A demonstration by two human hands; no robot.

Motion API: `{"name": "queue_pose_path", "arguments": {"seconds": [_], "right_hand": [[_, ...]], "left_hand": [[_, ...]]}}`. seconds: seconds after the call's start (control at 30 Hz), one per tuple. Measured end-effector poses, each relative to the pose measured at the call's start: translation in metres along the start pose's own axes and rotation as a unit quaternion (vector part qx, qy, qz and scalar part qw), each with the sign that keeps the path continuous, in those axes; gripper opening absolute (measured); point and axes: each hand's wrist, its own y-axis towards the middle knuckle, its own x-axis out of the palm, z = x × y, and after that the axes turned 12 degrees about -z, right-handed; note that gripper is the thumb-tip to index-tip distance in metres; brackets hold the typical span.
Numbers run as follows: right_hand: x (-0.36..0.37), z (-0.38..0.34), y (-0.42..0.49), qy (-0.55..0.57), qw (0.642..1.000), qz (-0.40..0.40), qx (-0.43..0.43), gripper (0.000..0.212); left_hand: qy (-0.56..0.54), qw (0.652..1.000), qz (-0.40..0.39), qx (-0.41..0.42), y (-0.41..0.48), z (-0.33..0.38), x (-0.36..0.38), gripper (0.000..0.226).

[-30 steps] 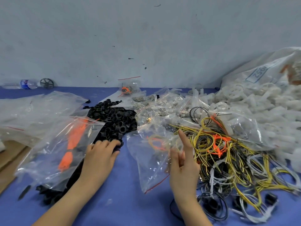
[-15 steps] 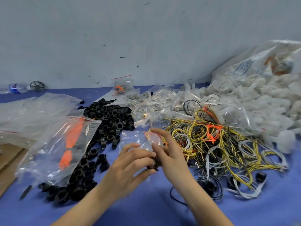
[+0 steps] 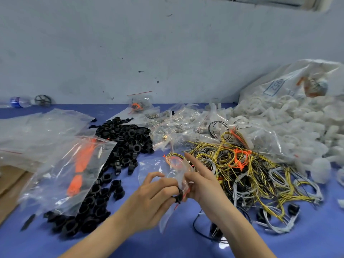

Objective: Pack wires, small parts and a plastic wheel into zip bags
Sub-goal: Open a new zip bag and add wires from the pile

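My left hand (image 3: 154,200) pinches a small black ring part (image 3: 179,196) at the mouth of a small clear zip bag (image 3: 167,168). My right hand (image 3: 201,181) holds that bag's red-striped mouth, its index finger pointing up. A yellow wire coil with an orange tie shows inside the bag. A heap of black ring parts (image 3: 122,144) lies to the left. A tangle of yellow, black and white wires (image 3: 247,170) spreads to the right. White plastic wheels (image 3: 290,123) are piled at the far right.
A large zip bag holding orange ties (image 3: 78,170) lies over the black parts at the left. Several small filled bags (image 3: 173,125) sit behind. A big white sack (image 3: 290,84) leans at the right. A bottle (image 3: 17,102) and a dark wheel (image 3: 43,100) stand by the wall.
My left hand left the black parts heap carrying a ring and met my right hand. My right hand lifted the small zip bag off the table toward me.
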Motion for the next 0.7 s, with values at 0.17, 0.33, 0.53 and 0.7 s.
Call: {"name": "queue_pose_path", "arguments": {"seconds": [0.17,0.33,0.53,0.7], "right_hand": [[-0.002,-0.003,-0.008,-0.078,0.997,-0.016,-0.006,0.051],[-0.011,-0.016,-0.017,-0.177,0.984,0.01,-0.025,0.057],[-0.006,-0.012,-0.019,-0.237,0.971,-0.031,-0.006,0.052],[-0.009,-0.017,-0.016,-0.144,0.989,0.005,-0.026,0.039]], "left_hand": [[0.0,0.999,-0.042,-0.017,0.002,0.003,-0.001,0.017],[0.14,0.987,-0.016,-0.078,0.001,-0.009,-0.005,0.016],[0.212,0.968,-0.017,-0.131,0.0,-0.008,-0.006,0.025],[0.202,0.973,-0.013,-0.11,0.0,-0.007,-0.008,0.041]]}}
